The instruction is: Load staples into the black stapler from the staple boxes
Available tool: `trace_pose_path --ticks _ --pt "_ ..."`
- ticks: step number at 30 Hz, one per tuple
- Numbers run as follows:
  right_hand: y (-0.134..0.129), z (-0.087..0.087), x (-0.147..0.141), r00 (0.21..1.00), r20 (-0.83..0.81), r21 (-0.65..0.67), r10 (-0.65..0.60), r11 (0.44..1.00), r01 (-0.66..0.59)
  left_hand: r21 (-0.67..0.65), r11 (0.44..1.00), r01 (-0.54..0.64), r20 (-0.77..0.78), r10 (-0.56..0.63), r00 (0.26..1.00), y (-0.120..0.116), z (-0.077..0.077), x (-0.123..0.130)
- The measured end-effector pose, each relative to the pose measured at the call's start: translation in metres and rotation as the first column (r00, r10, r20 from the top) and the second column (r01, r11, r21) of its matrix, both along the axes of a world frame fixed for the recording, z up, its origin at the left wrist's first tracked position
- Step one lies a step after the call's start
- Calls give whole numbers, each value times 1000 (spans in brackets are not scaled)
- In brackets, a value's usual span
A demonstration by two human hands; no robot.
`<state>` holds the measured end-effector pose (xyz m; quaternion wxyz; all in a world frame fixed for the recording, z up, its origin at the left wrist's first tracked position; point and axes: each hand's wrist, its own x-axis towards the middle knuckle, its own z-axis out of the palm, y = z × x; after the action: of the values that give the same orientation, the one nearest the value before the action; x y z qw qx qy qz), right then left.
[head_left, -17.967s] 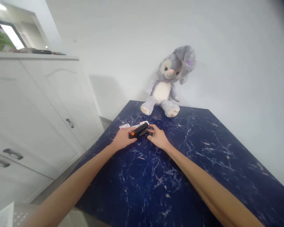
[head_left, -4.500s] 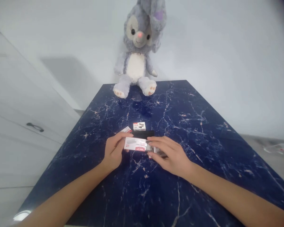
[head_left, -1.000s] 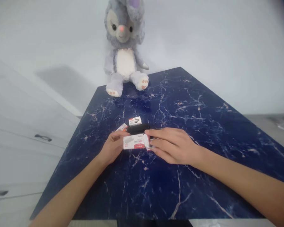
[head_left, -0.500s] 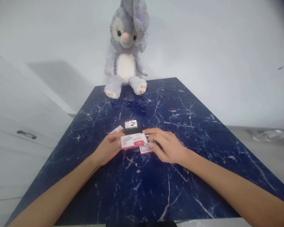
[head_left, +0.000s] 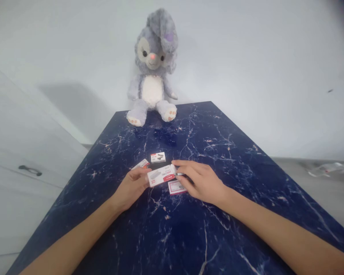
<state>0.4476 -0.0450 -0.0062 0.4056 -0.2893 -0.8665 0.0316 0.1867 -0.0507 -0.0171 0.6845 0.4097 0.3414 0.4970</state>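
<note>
Between my hands is a small white and red staple box (head_left: 161,175), tilted over the table with a picture of staples on its face. My left hand (head_left: 133,187) grips its left end between thumb and fingers. At the other end, my right hand (head_left: 202,181) has its fingertips closed on the white end flap; whether anything else is in them is hidden. A white card or box with a red border (head_left: 176,187) lies below, partly under my right hand. Behind the held box is a dark object, mostly covered.
A small white box with a stapler picture (head_left: 158,157) lies just beyond my hands, and a white and orange box (head_left: 141,164) beside my left fingers. At the far end of the blue marbled table (head_left: 103,229) sits a grey plush rabbit (head_left: 152,88) against the wall.
The camera view has tipped up slightly, so everything sits lower. The staple box has turned a little, its right end higher. The dark objects by my right fingers show less.
</note>
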Motion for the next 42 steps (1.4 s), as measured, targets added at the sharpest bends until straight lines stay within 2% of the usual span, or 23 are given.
trace_pose_path --ticks 3,8,11,14,18,20,23,29,33,37,42 --pt "0 3 -2 1000 7 -19 -13 1000 13 -17 1000 -1 7 1 1000 1 0 -1" --pt "3 10 2 978 204 170 -36 985 1 -72 996 -49 42 52 998 2 4 0" --pt "3 11 5 965 258 216 -53 976 -5 -45 998 -53 19 54 998 1 6 2" --pt "-1 11 4 977 214 208 -23 978 -23 -6 998 -59 -14 59 998 1 6 1" --pt "-8 12 -3 1000 22 199 17 980 -21 30 997 -67 -59 69 996 4 8 -3" --pt "-9 12 -5 999 -20 196 27 980 -23 28 997 -66 -54 67 996 5 11 -3" --pt "-6 11 -4 999 10 210 40 977 -42 -11 997 -81 -7 81 997 3 15 1" --pt "-5 7 -3 1000 -25 99 13 995 -11 -61 995 -83 38 85 996 2 16 8" --pt "-6 9 -5 995 -101 74 18 997 -11 -16 999 -42 29 43 999 5 14 1" --pt "-4 14 -2 996 -54 36 65 997 -64 17 998 -55 -23 55 998 8 12 -6" --pt "-3 12 2 997 -42 -19 63 998 -64 2 1000 -14 -70 14 997 5 2 3"
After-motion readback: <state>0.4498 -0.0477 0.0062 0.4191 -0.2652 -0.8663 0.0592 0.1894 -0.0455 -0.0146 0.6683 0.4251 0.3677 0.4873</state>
